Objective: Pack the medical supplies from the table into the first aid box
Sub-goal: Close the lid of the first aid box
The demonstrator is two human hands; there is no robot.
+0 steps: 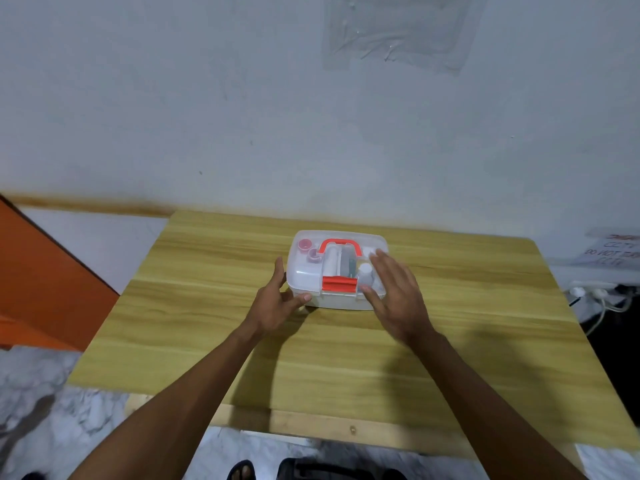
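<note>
The first aid box (304,277), a single translucent white case, sits on the wooden table (207,306) toward the far middle, with its lid down. No brand or lettering can be read on it. It has one red handle (341,244) lying flat on the lid and one red latch (338,284) at the near edge. Through the plastic show two pink round pieces (304,244) (314,255) in the far-left corner, one white bottle (365,271) on the right, and some pale upright items in the middle that are too blurred to name. The left hand (273,306) clasps the near-left corner of the box, thumb against the front wall and fingers bent up along the left side. The right hand (398,299) is spread flat over the right part of the lid with straight fingers. It is motion-blurred, so contact cannot be told. On the wall at the far right hangs one handwritten paper sign (616,252). "DO NOT" can be made out and the rest is too blurred. Below it is a white power strip (592,289) with plugs in it. A clear plastic sheet (398,29) is stuck high on the wall, an orange panel (41,271) stands at the left, and a sandalled foot (242,471) shows at the bottom edge.
</note>
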